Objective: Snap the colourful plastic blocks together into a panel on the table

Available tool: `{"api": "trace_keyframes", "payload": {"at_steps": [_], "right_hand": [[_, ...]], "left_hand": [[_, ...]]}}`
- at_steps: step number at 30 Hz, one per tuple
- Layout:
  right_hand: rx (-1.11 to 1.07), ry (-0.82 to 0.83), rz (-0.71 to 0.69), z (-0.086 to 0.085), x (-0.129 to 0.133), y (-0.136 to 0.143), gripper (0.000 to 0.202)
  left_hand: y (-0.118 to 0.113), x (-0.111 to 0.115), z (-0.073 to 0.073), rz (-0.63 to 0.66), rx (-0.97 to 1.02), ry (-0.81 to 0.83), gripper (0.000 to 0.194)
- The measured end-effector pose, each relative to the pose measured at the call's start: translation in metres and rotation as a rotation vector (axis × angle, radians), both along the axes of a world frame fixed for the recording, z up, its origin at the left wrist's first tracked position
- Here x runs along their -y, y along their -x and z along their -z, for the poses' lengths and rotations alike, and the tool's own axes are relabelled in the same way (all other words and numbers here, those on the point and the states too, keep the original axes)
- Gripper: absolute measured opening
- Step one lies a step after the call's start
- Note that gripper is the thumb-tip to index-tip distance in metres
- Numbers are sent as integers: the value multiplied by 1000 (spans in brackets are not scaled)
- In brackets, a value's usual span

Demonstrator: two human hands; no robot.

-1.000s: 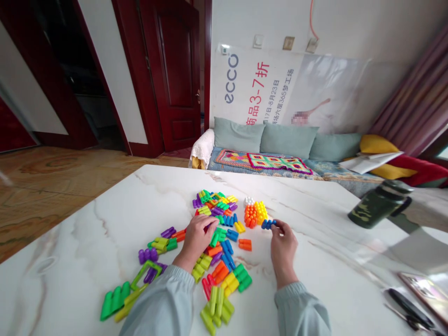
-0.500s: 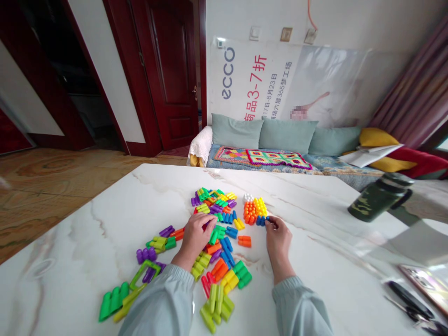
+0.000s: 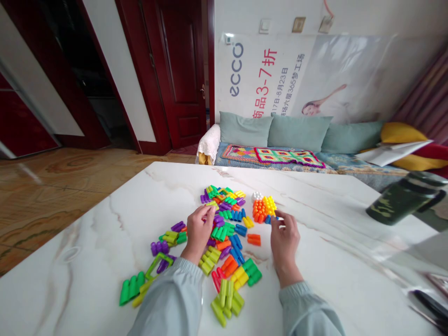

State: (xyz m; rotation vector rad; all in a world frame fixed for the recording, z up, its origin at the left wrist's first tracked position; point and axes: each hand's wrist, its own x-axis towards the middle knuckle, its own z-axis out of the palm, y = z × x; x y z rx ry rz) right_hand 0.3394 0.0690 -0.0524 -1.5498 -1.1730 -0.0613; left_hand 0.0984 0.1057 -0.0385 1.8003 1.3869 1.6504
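Blue pc point(image 3: 268, 219) pinched in R hand point(image 3: 285, 237), by orange pc point(image 3: 259, 211), L hand point(image 3: 199, 229) curled nr multicol. pile point(image 3: 223, 231), grip unclear

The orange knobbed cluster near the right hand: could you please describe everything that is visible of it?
The orange cluster is a compact group of small rounded knobs, bright orange and glossy like plastic. It rests on the white, marble-patterned table. The white cluster stands behind it and the yellow cluster to its right; both seem to touch it. A blue piece lies close to its front right, by the right hand; contact there is unclear. Its underside is hidden.
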Motion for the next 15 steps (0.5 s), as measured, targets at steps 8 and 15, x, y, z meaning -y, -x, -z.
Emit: {"api": "trace_keyframes", "payload": {"at_steps": [8, 15], "right_hand": [[513, 323, -404, -20, -19, 65, 31], [791, 731, -229, -36, -52, 79, 32]], "left_hand": [[4, 1, -2, -143, -232, 122, 29], [-1, 1, 2, -186, -349, 132, 25]]}}
